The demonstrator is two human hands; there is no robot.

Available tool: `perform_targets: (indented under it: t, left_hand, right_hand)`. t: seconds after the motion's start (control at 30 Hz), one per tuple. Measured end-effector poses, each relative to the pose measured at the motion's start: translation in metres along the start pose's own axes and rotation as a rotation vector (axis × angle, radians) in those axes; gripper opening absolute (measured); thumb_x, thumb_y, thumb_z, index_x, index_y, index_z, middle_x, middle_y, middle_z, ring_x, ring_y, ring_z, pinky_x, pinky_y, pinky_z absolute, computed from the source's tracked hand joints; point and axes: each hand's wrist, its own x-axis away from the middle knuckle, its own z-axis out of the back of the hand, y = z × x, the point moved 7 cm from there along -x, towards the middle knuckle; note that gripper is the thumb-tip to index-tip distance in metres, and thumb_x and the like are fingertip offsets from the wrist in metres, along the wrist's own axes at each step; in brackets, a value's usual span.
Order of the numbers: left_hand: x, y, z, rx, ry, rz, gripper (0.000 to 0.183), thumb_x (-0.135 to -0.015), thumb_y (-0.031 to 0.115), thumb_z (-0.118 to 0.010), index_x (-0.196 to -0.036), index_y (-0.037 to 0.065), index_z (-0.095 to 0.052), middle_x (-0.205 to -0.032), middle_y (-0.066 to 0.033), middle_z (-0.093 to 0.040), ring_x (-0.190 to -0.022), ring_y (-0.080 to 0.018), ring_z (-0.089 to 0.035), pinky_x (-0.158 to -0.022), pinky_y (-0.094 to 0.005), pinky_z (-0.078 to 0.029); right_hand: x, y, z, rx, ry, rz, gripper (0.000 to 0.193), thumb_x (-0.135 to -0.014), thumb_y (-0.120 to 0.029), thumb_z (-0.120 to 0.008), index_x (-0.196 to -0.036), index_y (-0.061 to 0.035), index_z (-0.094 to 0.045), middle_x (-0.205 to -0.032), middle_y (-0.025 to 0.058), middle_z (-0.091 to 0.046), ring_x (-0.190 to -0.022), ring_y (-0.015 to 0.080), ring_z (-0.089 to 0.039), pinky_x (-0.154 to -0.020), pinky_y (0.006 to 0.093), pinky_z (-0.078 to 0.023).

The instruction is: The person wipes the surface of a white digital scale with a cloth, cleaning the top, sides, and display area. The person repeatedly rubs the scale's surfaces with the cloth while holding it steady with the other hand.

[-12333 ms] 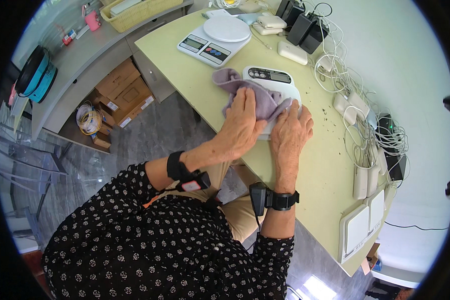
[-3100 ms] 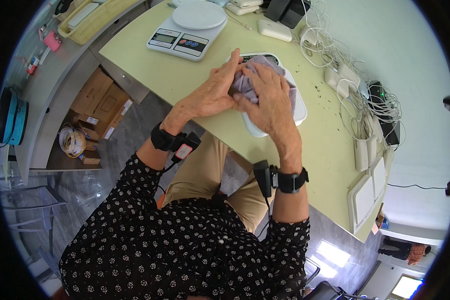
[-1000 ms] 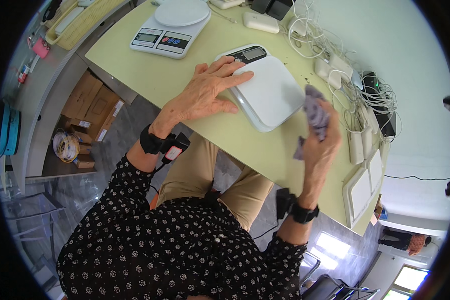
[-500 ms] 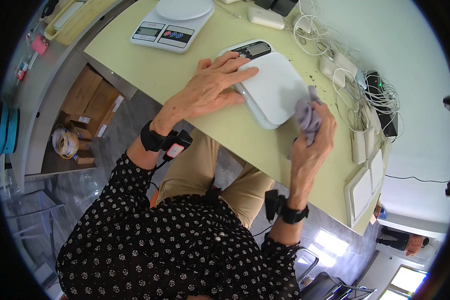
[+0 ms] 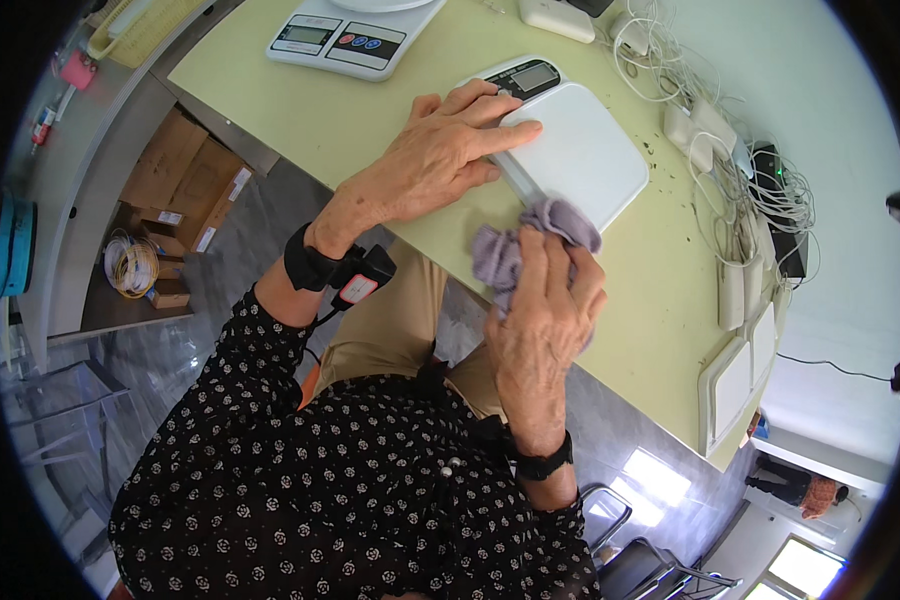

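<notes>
A flat white digital scale (image 5: 585, 150) with a dark display panel lies on the pale green table. My left hand (image 5: 435, 155) rests on its left edge, fingers stretched out beside and over the panel. In my right hand (image 5: 545, 315) is a crumpled grey-purple cloth (image 5: 560, 222), gripped under the fingers. The cloth touches the near edge of the scale's platform and hangs partly over the tabletop. Farther back on the left stands a second white scale (image 5: 370, 50) with a round top, cut off by the picture's edge.
Tangled white cables (image 5: 715, 150) and white adapters run along the table's right side by the wall. White flat panels (image 5: 735, 385) lie at the right corner. Cardboard boxes (image 5: 185, 180) fill a shelf at left. A person (image 5: 820, 495) is far off at lower right.
My right hand and the cloth have moved left and nearer, from the scale's right side to its near edge. The scale and my left hand appear slightly farther right in view.
</notes>
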Motion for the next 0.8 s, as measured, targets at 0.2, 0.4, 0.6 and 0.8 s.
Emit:
perform_targets:
  t: [0.2, 0.4, 0.6, 0.8]
  left_hand:
    - [0.005, 0.016, 0.007, -0.199, 0.086, -0.013, 0.061, -0.083, 0.01, -0.081, -0.141, 0.023, -0.067, -0.134, -0.0037, -0.06, -0.122, -0.0234, -0.05, -0.096, -0.0435, -0.033]
    - [0.017, 0.045, -0.005, -0.237, 0.098, -0.014, 0.062, -0.076, 0.019, -0.088, -0.135, 0.024, -0.071, -0.13, -0.004, -0.058, -0.115, -0.0233, -0.049, -0.095, -0.0438, -0.032]
    - [0.022, 0.039, -0.011, -0.143, 0.066, -0.019, 0.067, -0.08, 0.023, -0.087, -0.143, 0.025, -0.067, -0.154, -0.0126, -0.048, -0.143, -0.0349, -0.04, -0.115, -0.0502, -0.028]
    - [0.027, 0.041, -0.016, -0.201, 0.092, -0.007, 0.063, -0.084, 0.015, -0.083, -0.144, 0.027, -0.066, -0.153, -0.0083, -0.052, -0.145, -0.0364, -0.039, -0.114, -0.0518, -0.034]
  right_hand:
    - [0.023, 0.059, 0.015, 0.048, -0.014, -0.2, 0.068, -0.065, 0.004, -0.075, -0.132, -0.0063, -0.064, -0.13, 0.0127, -0.065, -0.124, 0.038, -0.053, -0.107, 0.0489, -0.039]
    - [0.037, 0.101, 0.028, -0.137, 0.15, -0.267, 0.066, -0.066, 0.008, -0.069, -0.131, -0.0043, -0.065, -0.126, 0.0136, -0.067, -0.121, 0.0364, -0.057, -0.11, 0.048, -0.04]
    - [0.036, 0.069, 0.036, -0.129, 0.285, -0.046, 0.062, -0.067, 0.015, -0.063, -0.125, -0.0042, -0.07, -0.124, 0.0175, -0.069, -0.119, 0.0389, -0.061, -0.108, 0.0487, -0.045]
    - [0.017, 0.039, 0.013, -0.138, 0.149, 0.07, 0.065, -0.062, 0.017, -0.064, -0.123, -0.0043, -0.07, -0.126, 0.0128, -0.07, -0.118, 0.0401, -0.06, -0.108, 0.0493, -0.045]
